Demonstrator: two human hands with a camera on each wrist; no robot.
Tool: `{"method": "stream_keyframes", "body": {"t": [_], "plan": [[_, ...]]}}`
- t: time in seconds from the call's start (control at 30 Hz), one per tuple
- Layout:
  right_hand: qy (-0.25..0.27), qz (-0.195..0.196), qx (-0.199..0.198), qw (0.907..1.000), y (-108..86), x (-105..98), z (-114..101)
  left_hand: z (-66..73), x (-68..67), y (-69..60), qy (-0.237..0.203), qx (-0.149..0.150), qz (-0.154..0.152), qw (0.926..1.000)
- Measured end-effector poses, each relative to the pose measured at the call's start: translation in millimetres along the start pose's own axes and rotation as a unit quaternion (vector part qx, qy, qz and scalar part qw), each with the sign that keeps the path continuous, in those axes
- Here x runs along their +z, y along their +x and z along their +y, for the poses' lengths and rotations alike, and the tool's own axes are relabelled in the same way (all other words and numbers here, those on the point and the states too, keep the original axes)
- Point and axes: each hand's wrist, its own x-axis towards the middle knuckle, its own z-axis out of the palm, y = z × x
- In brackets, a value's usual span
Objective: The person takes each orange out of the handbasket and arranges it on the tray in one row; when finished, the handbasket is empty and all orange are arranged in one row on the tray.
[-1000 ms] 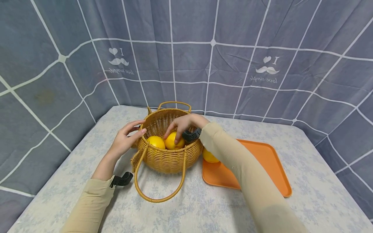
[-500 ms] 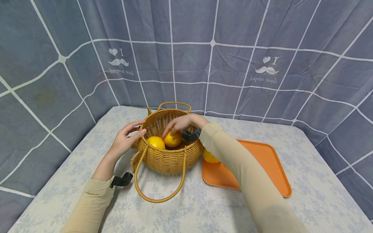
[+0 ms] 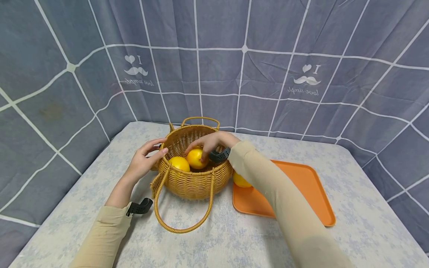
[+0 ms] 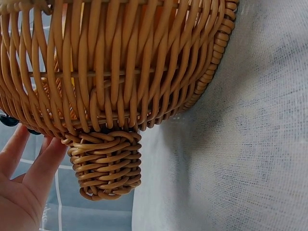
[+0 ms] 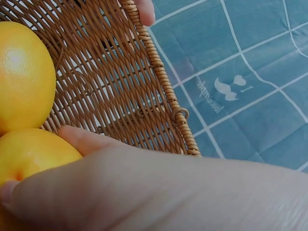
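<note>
A round wicker basket (image 3: 189,184) stands on the table with its lid opening upward. Two yellow-orange fruits that look like oranges lie in it: the left orange (image 3: 179,163) and the right orange (image 3: 196,158), side by side and touching in the right wrist view. My right hand (image 3: 209,143) reaches over the rim and grips the right orange from above, thumb on its near side. My left hand (image 3: 145,158) holds the basket's left rim, thumb over the edge. In the left wrist view its fingers (image 4: 41,168) touch the outer wall, beside a woven stub (image 4: 108,166).
An orange tray (image 3: 301,175) lies to the right, partly under the right sleeve (image 3: 278,182). Another orange (image 3: 240,180) sits at its left edge, half hidden by that arm. One basket handle (image 3: 182,229) hangs forward onto the table. A grey-blue curtain (image 3: 221,70) closes the back.
The right orange has shifted slightly left within the basket, against the other one, and turned a little under my right hand. My left hand and the basket stay where they were.
</note>
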Motion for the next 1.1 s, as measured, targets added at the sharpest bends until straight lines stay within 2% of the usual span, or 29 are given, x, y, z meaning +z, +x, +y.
{"method": "stream_keyframes", "body": {"t": [0.13, 0.3, 0.37, 0.57, 0.83, 1.1], "plan": [[-0.002, 0.005, 0.006, 1.0000, -0.1, 0.2, -0.1, 6.6, 0.4, -1.5, -0.002, -0.005, -0.004, 1.0000], [0.023, 0.005, 0.002, 0.9997, 1.6, 0.8, 1.0, 22.6, 1.1, -6.3, -0.001, -0.007, -0.007, 1.0000], [0.023, 0.006, -0.002, 0.9997, 2.6, 1.2, 1.2, 20.3, 0.9, -5.3, 0.006, -0.004, -0.008, 0.9999], [0.011, 0.000, -0.002, 0.9999, 4.1, 0.3, 1.1, 0.3, -0.3, 0.9, 0.000, 0.004, 0.002, 1.0000], [0.023, -0.021, -0.028, 0.9991, 2.0, -1.9, 3.1, -0.5, -0.9, 2.2, -0.003, -0.001, 0.000, 1.0000], [0.025, 0.019, -0.019, 0.9993, -0.4, -1.0, 4.1, -0.8, -1.0, 1.7, 0.000, -0.003, -0.003, 1.0000]]}}
